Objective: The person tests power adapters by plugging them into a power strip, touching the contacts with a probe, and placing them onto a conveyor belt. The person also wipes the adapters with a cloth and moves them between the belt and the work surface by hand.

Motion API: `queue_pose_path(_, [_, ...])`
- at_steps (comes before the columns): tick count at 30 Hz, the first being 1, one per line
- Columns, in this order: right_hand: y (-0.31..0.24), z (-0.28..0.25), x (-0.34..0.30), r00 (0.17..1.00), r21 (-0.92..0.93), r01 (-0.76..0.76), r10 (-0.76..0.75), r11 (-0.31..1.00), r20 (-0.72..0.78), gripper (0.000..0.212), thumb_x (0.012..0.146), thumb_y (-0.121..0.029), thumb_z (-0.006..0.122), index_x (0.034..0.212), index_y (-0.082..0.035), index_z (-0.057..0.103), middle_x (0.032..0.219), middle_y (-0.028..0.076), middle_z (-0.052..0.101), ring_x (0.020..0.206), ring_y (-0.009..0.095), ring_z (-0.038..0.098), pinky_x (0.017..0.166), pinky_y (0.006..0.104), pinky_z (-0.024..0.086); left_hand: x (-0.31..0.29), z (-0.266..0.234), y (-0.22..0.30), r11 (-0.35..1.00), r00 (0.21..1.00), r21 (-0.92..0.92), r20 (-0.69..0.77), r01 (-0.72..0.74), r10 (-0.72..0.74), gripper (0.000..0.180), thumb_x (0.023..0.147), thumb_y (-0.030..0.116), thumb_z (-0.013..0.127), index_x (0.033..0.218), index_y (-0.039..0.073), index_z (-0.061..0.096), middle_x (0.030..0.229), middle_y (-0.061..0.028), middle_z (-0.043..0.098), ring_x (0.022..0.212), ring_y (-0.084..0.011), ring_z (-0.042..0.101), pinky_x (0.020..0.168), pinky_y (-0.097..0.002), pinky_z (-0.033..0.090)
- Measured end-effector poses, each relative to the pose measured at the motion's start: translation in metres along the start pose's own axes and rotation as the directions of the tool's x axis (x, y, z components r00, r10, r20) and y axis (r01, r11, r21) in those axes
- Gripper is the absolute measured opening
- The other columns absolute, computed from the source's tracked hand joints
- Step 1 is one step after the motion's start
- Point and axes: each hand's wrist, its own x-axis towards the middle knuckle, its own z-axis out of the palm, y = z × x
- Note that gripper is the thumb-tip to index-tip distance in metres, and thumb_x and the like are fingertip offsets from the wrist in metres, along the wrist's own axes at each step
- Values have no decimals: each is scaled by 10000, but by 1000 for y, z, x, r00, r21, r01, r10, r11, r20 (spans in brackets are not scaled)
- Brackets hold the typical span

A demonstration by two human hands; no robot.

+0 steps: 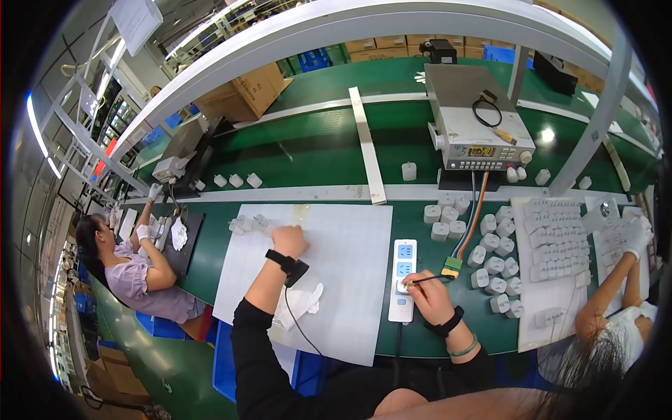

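My left hand point(288, 241) is closed over the upper part of a white sheet, right beside several white plug-in chargers point(260, 222). What its fingers grip, if anything, is hidden. My right hand point(432, 299) pinches the plug end of a short black cable point(428, 279) at a small white charger point(402, 285) on the white power strip point(401, 308). That cable runs to a green and yellow connector block point(451, 267), joined by coloured wires point(473, 217) to a grey bench instrument point(479, 155). A black strap with a box and cord circles my left wrist.
White gloves point(301, 304) lie on the sheet point(343, 280). Loose chargers point(495, 266) stand right of the wires, beside packed rows of them point(556, 238). Co-workers sit on both sides; a gloved hand point(637, 236) is at the right. A metal rail point(280, 194) crosses behind.
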Motion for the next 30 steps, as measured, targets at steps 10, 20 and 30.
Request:
queue_pose_path(10, [14,-1,0,999,-14,43,-43,999,-23,156,887,-119,583,1013,-42,633,900,101,603,754,247,610,677,303,484,-6,-28,30,-142,955,-968,-230,-206,186,484,782,104,592,1259,85,510,1100,-65,609,947,-138,582,755,-269,476])
queue_pose_path(20, [13,-1,-1,999,49,36,-36,998,4,161,879,-88,559,1019,-30,612,889,108,585,771,259,587,697,315,464,-13,-47,160,-32,772,-910,-369,-414,517,528,824,139,633,1335,114,502,1226,-39,581,1023,-149,564,851,-287,443])
queue_pose_path(30, [19,-1,-4,1000,34,1,-1,999,25,182,889,-128,580,1053,-64,625,959,103,610,796,256,617,700,310,493,-21,-46,163,204,542,-516,-679,-832,495,540,784,124,654,1310,142,535,1152,-65,638,1002,-245,583,938,-371,397])
